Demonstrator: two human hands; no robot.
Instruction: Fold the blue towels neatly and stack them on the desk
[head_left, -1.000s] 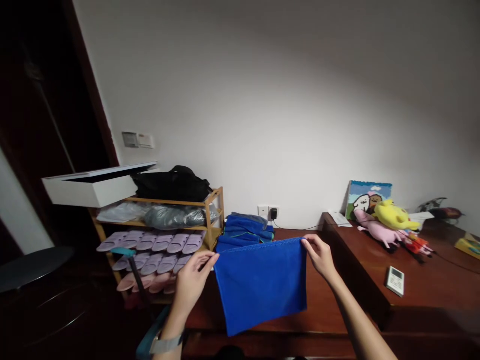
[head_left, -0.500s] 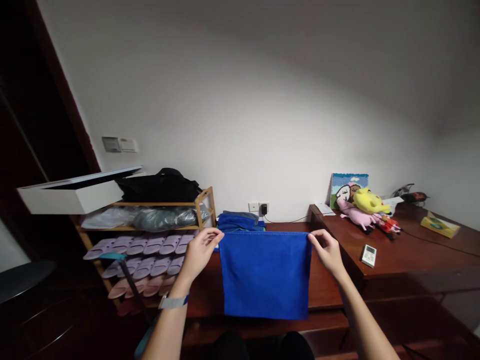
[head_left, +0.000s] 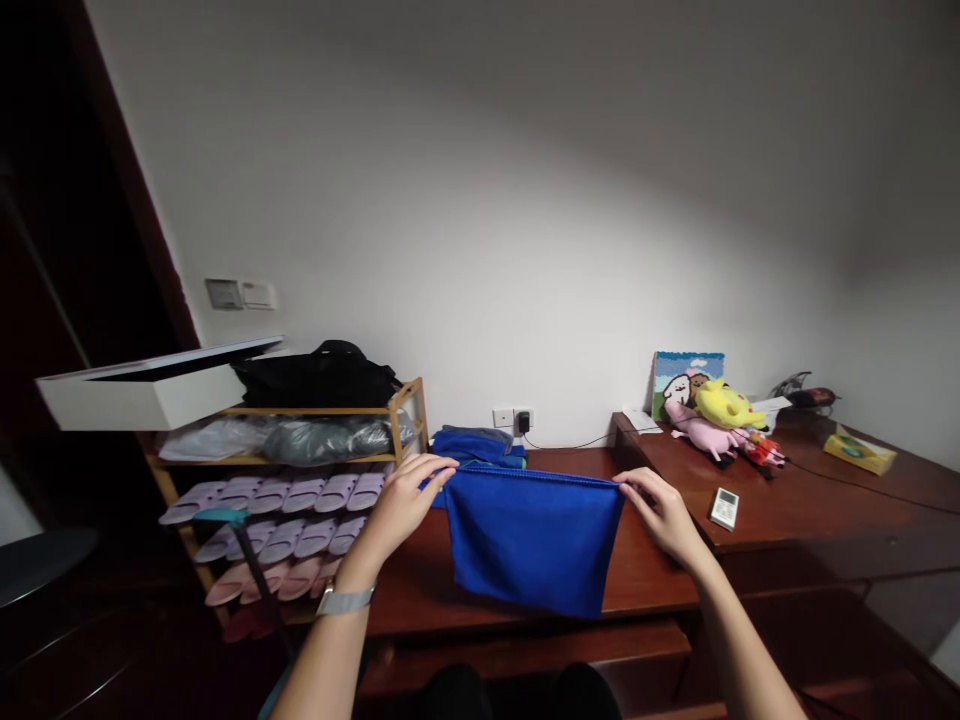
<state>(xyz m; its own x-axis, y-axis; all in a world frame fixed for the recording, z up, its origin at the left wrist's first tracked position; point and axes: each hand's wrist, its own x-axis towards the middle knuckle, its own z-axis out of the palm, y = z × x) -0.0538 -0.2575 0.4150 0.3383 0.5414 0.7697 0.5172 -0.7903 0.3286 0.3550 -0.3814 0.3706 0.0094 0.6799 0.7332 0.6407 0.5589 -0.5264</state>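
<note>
A plain blue cloth hangs between my two hands above the brown wooden table. My left hand pinches its upper left corner between thumb and fingers. At the upper right corner, my right hand grips it the same way. The top edge is stretched nearly straight and slopes down slightly to the right, while the lower part hangs loose and leans forward. Behind it, a pile of folded blue and grey cloths lies on the table against the wall, partly covered by the held cloth.
At left, a wooden rack bears lilac and pink slippers, a black bag and a white box. On the right-hand desk are plush toys, a white remote control and a yellow tissue pack. A plug sits in the wall socket.
The cloth's lower edge has swung up and away, so it looks shorter. Its right corner has dropped a little with my right hand. Both hands keep their pinch.
</note>
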